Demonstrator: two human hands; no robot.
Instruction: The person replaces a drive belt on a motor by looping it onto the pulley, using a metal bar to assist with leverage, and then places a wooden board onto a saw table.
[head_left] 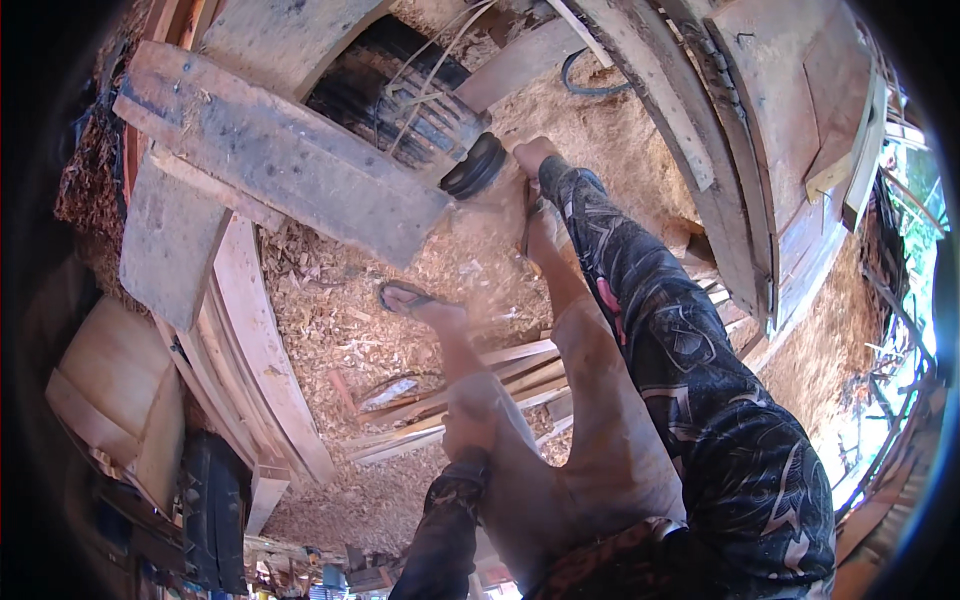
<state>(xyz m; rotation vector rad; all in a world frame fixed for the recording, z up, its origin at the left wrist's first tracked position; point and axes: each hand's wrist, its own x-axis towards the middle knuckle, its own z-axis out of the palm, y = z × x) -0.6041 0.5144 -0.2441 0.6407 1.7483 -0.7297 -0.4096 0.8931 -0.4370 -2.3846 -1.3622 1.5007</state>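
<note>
My right hand [537,157], on an outstretched arm in a dark patterned sleeve, is near the top middle, just right of a black rounded object [473,167]. Its fingers are closed; whatever may be in them is hidden. Between that hand and the black object I see a small gap. My left hand [468,428] lies on my left knee, holding nothing that I can see, its fingers only partly visible. Left of the black object a thick, weathered wooden plank [290,145] slants across other boards. Behind it is a dark, slatted piece [400,90] with pale strips over it.
Sawdust and shavings [330,290] cover the ground around my sandalled feet [420,300]. Long timber strips [520,375] lie between my legs. Large curved boards [720,150] stand at the right, and light planks [265,350] at the left. A dark curved strap [590,80] lies beyond my right hand.
</note>
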